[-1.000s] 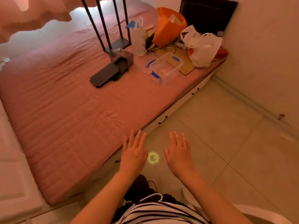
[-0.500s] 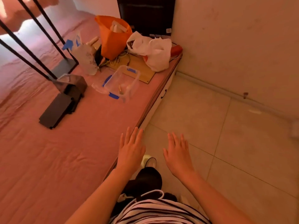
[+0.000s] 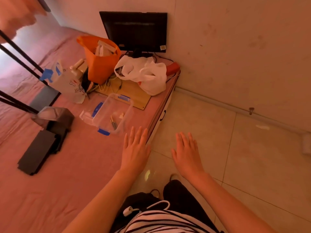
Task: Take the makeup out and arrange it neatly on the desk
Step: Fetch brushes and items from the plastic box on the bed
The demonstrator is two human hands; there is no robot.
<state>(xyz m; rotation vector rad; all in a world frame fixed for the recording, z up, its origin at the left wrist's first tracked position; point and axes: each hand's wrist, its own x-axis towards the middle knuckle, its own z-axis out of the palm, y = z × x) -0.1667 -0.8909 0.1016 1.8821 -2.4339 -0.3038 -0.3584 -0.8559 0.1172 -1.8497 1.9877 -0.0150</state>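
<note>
A pink-covered bed meets a pale tiled floor and plain wall, in warm orange light.

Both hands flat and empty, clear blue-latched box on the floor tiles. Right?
No: the head view shows the clear box on the pink-covered surface, not the floor tiles. The left hand and right hand are flat and empty.

There are two hands, a left hand and a right hand; one clear plastic box holding two thin sticks; three bags, namely an orange bag, a white bag and a printed bag; one monitor; one wooden board.
</note>
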